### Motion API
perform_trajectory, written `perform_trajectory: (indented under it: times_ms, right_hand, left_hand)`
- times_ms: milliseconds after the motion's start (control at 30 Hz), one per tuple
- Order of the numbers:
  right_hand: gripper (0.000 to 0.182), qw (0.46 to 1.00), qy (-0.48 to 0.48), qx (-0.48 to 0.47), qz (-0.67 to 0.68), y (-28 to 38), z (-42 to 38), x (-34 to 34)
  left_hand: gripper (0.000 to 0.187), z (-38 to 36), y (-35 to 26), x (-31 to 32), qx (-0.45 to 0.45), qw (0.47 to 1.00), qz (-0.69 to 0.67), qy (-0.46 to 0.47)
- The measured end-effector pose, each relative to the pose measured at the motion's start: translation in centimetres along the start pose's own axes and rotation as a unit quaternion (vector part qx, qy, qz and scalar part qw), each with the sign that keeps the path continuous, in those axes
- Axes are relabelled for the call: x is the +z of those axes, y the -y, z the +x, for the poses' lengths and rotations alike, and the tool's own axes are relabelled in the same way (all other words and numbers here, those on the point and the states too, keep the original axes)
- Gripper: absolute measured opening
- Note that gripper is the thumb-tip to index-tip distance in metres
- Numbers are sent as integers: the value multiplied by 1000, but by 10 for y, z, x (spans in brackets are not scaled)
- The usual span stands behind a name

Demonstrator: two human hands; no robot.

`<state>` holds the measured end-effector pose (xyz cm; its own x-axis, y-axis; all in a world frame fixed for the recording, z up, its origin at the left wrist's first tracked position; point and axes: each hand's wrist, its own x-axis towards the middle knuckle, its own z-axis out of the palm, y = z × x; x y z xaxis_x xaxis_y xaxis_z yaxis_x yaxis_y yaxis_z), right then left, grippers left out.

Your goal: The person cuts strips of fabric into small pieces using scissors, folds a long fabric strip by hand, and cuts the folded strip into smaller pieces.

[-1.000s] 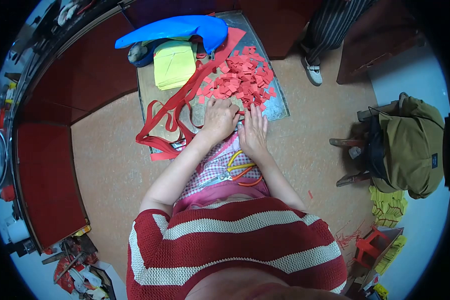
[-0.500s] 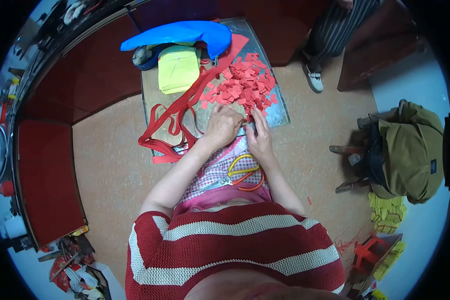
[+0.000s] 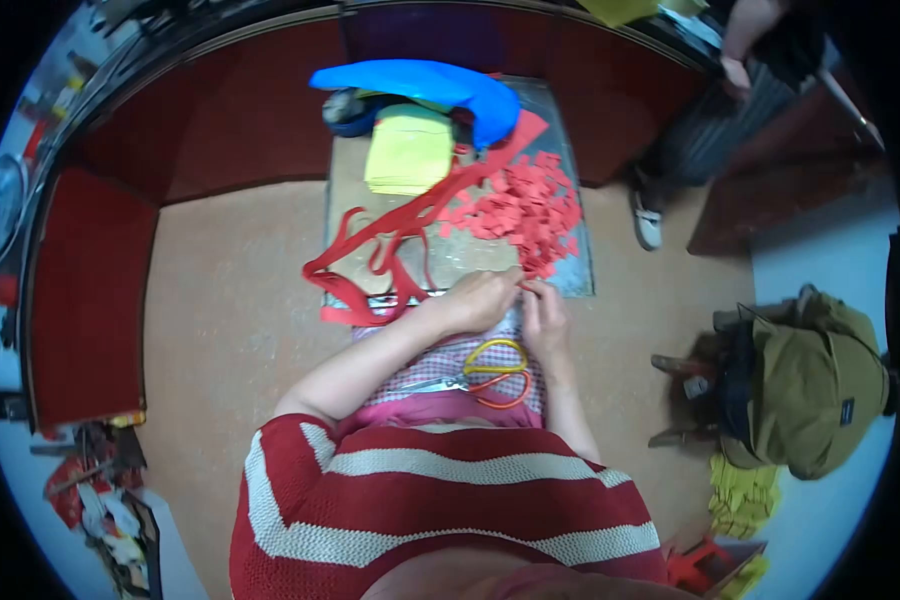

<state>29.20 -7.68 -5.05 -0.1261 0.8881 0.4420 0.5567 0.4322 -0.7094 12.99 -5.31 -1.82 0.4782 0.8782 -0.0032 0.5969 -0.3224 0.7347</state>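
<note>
My left hand [image 3: 484, 301] and my right hand [image 3: 547, 315] meet at the near edge of a small table, fingertips pinched together. A bit of red shows between them, seemingly a small red piece like those piled just beyond; the fingers partly hide it. That heap of small red cut squares [image 3: 530, 205] looks like cloth or paper. Long red strips [image 3: 400, 225] curl across the table to the left of the heap. On my lap, over a checked apron [image 3: 450, 358], lie scissors [image 3: 498, 372] with one yellow and one orange handle loop, touched by neither hand.
A stack of yellow sheets [image 3: 410, 150] and a blue plastic bag [image 3: 430, 85] sit at the table's far side. Another person's leg and shoe [image 3: 648, 222] are at the far right. A chair holds an olive backpack [image 3: 810, 385]; yellow bundles [image 3: 745, 495] lie below.
The view has shifted, so the table appears lower. My hands have drawn back slightly from the red heap, still close together. The other person's arm has come further into view.
</note>
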Motion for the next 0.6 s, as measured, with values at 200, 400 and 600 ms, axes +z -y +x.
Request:
perform_trajectory:
  times_ms: [200,400,600]
  right_hand:
    - [13,999,38,29,-12,9,2,-5]
    - [12,999,29,37,-10,11,1,-9]
    - [12,998,44,1,-41,24,-3,-25]
  left_hand:
    - [22,-4,-9,1,-20,999,32,7]
    - [20,-9,-18,5,-18,997,74,-10]
    - [24,-19,-26,2,-14,999,34,-12]
